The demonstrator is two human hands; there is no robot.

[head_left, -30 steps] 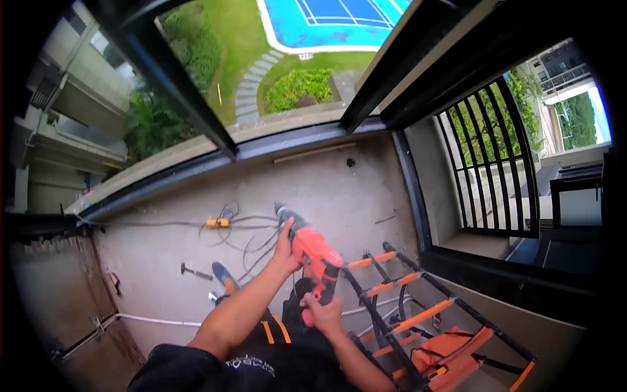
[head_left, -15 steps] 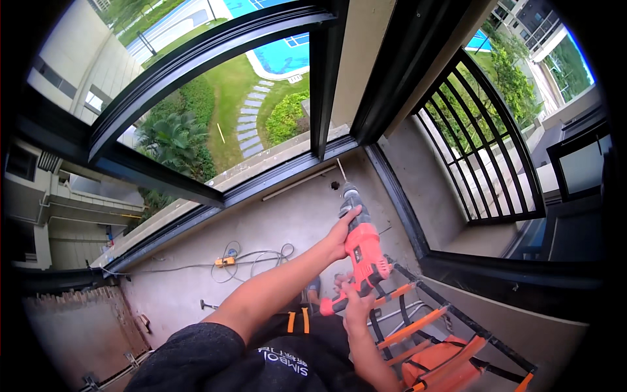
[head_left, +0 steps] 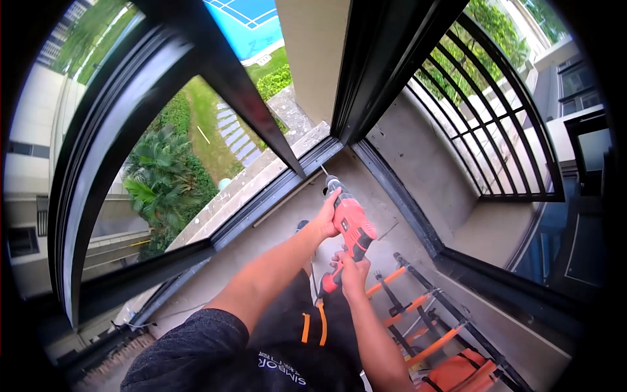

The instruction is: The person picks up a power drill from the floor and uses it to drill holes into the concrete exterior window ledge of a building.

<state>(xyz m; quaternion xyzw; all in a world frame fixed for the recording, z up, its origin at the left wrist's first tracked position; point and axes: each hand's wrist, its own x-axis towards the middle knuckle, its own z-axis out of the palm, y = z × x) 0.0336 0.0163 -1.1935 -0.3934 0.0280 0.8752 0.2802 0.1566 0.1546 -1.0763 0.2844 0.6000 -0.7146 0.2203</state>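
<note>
A red and grey rotary hammer drill [head_left: 356,225] is in both my hands, pointing away from me with its thin bit [head_left: 323,168] at the dark window frame's bottom rail [head_left: 281,189], near the corner. Whether the tip touches the rail I cannot tell. My left hand [head_left: 328,212] wraps round the drill's grey front part, behind the chuck. Closed on the rear handle is my right hand [head_left: 351,271], some fingers partly hidden. An opened window sash [head_left: 121,157] stands to the left of my arms.
An orange and black stepladder [head_left: 428,294] is close by my right arm, with an orange bag [head_left: 460,369] among its rungs. A barred railing [head_left: 496,124] lies beyond the right-hand frame. Outside, far below, are a garden path [head_left: 238,134] and a blue court [head_left: 251,23].
The drill has come to a spot farther left along the bottom rail. My view has shifted; the sash looms larger, and the yellow box and coiled cable on the floor no longer show.
</note>
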